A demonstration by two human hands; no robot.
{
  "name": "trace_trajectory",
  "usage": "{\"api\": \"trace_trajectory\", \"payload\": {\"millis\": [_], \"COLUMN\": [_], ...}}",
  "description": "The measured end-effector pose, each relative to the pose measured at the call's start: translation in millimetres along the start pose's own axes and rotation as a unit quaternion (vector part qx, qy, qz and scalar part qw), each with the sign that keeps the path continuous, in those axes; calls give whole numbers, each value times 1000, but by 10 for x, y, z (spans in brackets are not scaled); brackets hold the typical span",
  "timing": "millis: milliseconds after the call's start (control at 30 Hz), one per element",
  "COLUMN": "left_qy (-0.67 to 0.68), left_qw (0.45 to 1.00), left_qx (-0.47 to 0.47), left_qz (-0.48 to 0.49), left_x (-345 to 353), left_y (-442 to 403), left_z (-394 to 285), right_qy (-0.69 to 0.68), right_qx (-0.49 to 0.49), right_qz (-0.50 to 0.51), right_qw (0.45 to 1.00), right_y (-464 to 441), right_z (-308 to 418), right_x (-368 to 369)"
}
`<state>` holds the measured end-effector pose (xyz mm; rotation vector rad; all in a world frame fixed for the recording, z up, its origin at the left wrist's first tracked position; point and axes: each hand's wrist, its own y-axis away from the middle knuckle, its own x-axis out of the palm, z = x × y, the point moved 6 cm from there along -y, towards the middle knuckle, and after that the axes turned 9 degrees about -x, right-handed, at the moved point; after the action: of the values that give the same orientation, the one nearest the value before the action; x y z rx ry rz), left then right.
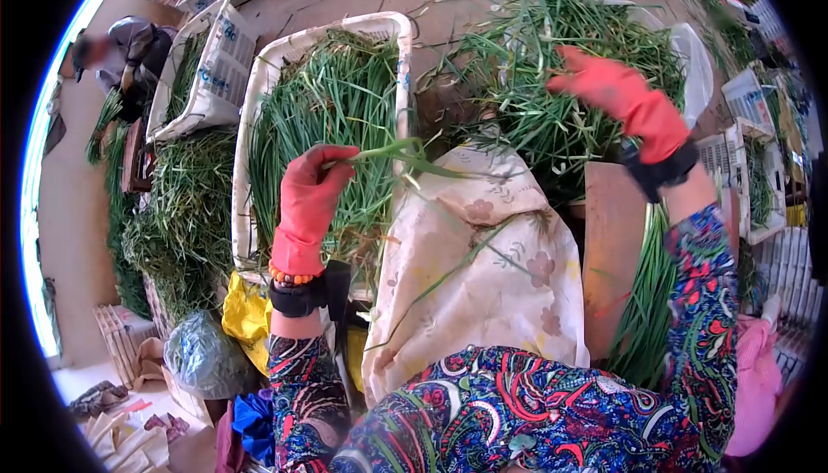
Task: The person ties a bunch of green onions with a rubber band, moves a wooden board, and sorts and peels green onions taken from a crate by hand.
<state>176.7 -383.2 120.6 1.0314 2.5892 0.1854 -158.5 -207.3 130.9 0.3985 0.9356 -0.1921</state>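
Note:
My left hand (312,201), in a red glove, pinches a few green leafy stalks (388,152) over the right part of a white crate (405,68) filled with long green stems. My right hand (617,98), also red-gloved and slightly blurred, is over a large heap of loose greens (552,33); its fingers point left, and nothing can be made out between them. A flowered cloth (474,275) covers my lap, with a few thin blades lying on it. Beside it on the right, a bundle of long green stems (645,309) rests along a brown board (611,249).
Another white crate (220,68) stands at the left above piled greens (185,214). A person (134,55) bends at the far left. A plastic bag (205,354) and yellow bag (247,318) lie at lower left. More crates (759,171) stand at the right.

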Motion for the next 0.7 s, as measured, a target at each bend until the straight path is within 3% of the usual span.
{"api": "trace_trajectory", "payload": {"millis": [33, 67, 100, 167, 267, 333, 500, 567, 633, 700], "left_qy": [-6, -12, -18, 9, 10, 0, 42, -24, -205, -296], "left_qw": [1000, 999, 998, 996, 996, 995, 997, 997, 975, 915], "left_qx": [13, 28, 44, 73, 80, 83, 66, 51, 29, 258], "left_qz": [9, 19, 28, 41, 46, 53, -1, 51, 78, 92], "left_x": [73, 142, 201, 240, 132, 40, -407, -346, -40, 469], "left_y": [33, 77, 122, 241, 362, 352, -57, -268, -267, -119], "left_z": [-133, -257, -381, -594, -696, -536, 136, 562, 708, 586], "right_qy": [-143, -146, -83, -220, -159, 26, 255, 311, 320, 325], "right_qx": [-153, -260, -297, -361, -182, -233, -66, 23, 68, 179], "right_qz": [-9, -10, -35, -8, 124, -30, -160, -210, -276, -244], "right_qw": [978, 955, 950, 906, 962, 972, 951, 927, 904, 896], "right_y": [26, 110, 284, 252, 377, 698, 1906, 2465, 2906, 3264], "right_z": [385, 859, 1242, 1499, 1451, 1378, 720, 455, 217, -470], "right_x": [275, 422, 482, 806, 1003, 710, -156, -389, -423, -183]}}
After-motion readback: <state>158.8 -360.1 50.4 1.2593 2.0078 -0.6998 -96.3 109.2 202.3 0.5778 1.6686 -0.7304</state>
